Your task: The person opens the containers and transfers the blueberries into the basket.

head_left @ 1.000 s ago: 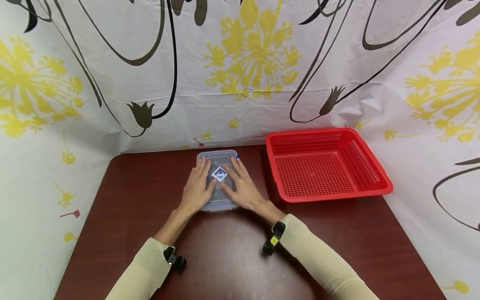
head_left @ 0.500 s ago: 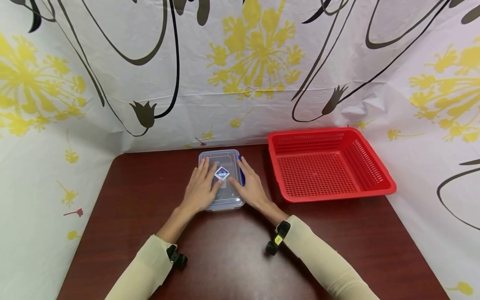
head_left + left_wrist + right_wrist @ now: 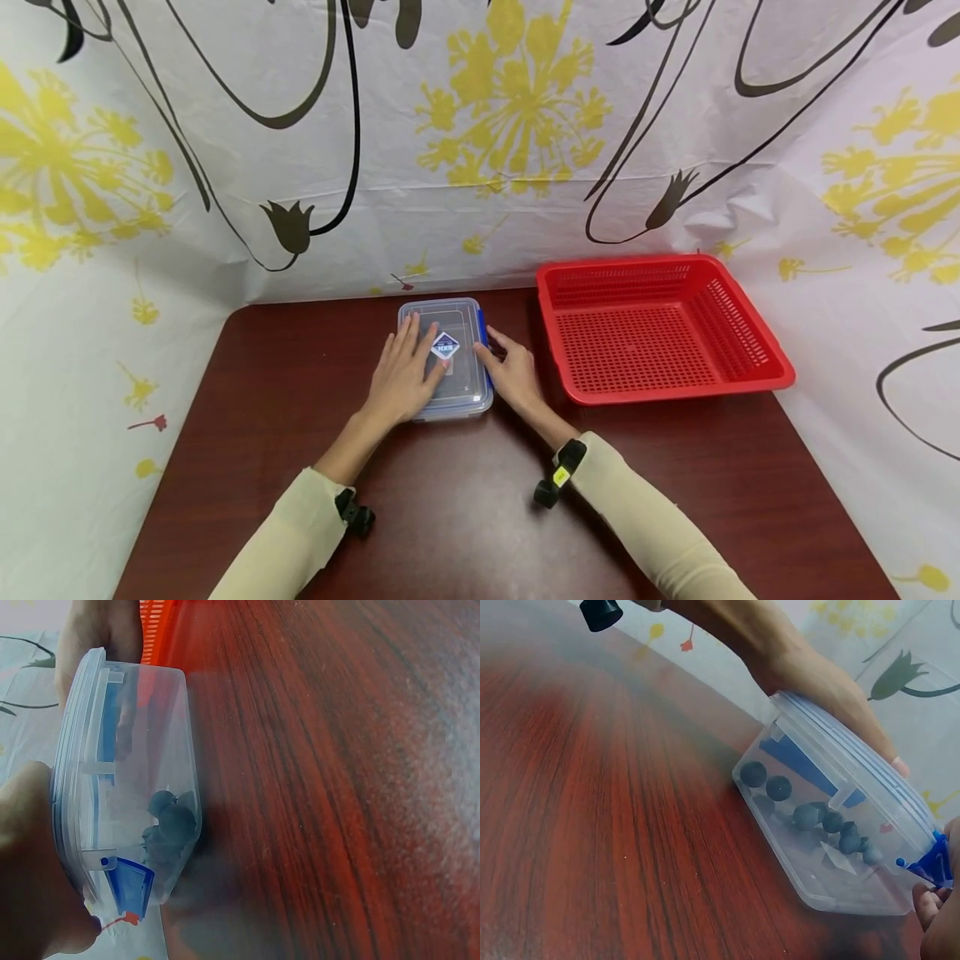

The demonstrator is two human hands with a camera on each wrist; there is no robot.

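Note:
A clear plastic food container (image 3: pixel 467 392) with a lid and a diamond-shaped label stands near the table's back edge. Several dark, round, berry-like things (image 3: pixel 806 816) lie inside, on its bottom. My left hand (image 3: pixel 396 379) rests on the left part of the lid with its fingers stretched out. On the right side, my right hand (image 3: pixel 516 373) has its thumb at the lid's edge and its fingers curled at the blue latch (image 3: pixel 934 862), which tilts outward. The left side's blue latch (image 3: pixel 129 889) also angles away from the wall.
A red perforated plastic basket (image 3: pixel 675 392) stands to the right of the container, close to my right hand. The dark wooden table (image 3: pixel 450 517) is bordered at the back and sides by a patterned white cloth (image 3: pixel 465 233).
My right hand has slid off the lid's top to its right edge, its fingers bending at the latch and uncovering the blue strip. My left hand has stayed on the lid.

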